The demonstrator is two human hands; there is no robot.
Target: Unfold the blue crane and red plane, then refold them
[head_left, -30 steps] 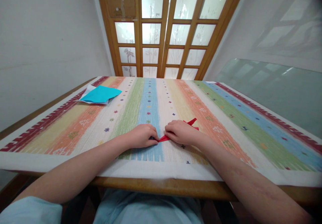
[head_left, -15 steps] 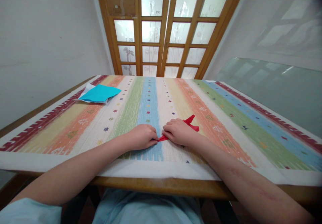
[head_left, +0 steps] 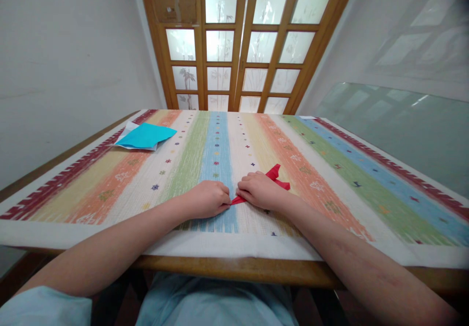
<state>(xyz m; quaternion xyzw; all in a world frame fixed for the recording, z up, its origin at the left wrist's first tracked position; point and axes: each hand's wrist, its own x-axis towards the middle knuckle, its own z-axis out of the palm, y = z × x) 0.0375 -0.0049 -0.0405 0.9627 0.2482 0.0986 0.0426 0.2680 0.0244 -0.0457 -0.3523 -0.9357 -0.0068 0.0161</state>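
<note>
A piece of folded red paper [head_left: 273, 173] lies low over the striped tablecloth near the table's front edge, largely covered by my hands. Its forked end sticks out beyond my right hand [head_left: 259, 190], and a thin red point shows between the two hands. My left hand [head_left: 209, 199] is closed, pinching the tip of that point with thumb and fingers. The fingers of my right hand are curled over the paper's middle and grip it there. What lies beneath the right palm is hidden.
Blue and white paper sheets [head_left: 146, 136] lie stacked at the far left of the striped tablecloth [head_left: 190, 170]. A pale glass panel [head_left: 399, 131] leans along the right wall. Wooden glazed doors [head_left: 242, 67] stand behind the table.
The forked end of the red paper has tilted slightly beside my right hand. Both hands keep nearly the same place and hold.
</note>
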